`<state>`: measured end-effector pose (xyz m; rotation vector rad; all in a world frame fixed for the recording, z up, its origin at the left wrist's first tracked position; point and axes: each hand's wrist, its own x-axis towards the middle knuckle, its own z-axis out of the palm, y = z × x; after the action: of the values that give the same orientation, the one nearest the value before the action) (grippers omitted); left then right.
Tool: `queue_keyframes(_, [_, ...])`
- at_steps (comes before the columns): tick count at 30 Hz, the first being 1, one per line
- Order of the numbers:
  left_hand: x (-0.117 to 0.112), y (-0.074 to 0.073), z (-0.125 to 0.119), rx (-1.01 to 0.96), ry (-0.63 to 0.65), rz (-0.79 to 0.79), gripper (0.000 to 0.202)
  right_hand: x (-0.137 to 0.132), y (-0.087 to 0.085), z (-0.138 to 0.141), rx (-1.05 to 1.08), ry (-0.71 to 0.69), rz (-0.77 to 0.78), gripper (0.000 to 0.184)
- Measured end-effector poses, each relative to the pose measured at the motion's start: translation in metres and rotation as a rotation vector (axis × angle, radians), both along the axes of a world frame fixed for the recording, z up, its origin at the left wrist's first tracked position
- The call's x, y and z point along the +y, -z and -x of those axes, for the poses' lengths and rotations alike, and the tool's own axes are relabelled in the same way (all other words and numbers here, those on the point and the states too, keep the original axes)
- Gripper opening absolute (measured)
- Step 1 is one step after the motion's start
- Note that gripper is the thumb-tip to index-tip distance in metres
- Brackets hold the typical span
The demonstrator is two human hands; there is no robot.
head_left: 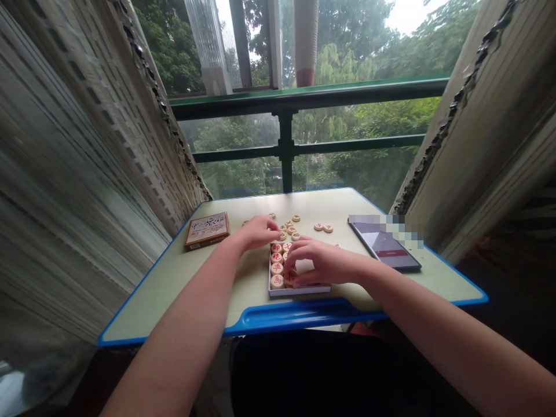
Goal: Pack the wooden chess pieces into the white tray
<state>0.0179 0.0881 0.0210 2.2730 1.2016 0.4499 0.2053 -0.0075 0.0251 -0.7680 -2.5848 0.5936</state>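
Note:
Round wooden Chinese chess pieces with red characters stand in rows in a shallow white box (299, 291) near the table's front edge. My right hand (319, 262) is over this box, its thumb and fingers curled round a Chinese chess piece (291, 277) and hiding much of the box. Just beyond the box's far left corner is my left hand (259, 230). Its bent fingertips are closed at a loose chess piece (282, 236), partly covering it. More loose pieces (289, 223) lie on the table past both hands.
A printed box lid (207, 230) lies on the left of the blue-edged table (174, 301). To the right is a dark tablet (384, 243). Two pieces (324, 227) sit together between the tablet and the loose group. Curtains (99, 145) flank a railed window (284, 150).

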Motion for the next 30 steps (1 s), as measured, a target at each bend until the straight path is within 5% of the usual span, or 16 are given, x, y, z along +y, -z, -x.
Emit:
queue_keyframes(14, [0.002, 0.003, 0.0, 0.067, -0.032, -0.076, 0.024, -0.003, -0.008, 0.002, -0.043, -0.067, 0.048, 0.016])
queue_keyframes(22, [0.004, 0.005, 0.001, 0.086, -0.023, -0.107, 0.024, 0.0, -0.013, -0.011, -0.085, 0.087, 0.008, 0.015])
queue_keyframes(30, [0.005, 0.007, 0.002, 0.075, -0.042, -0.088, 0.02, 0.0, -0.009, -0.006, -0.131, 0.036, 0.01, 0.005])
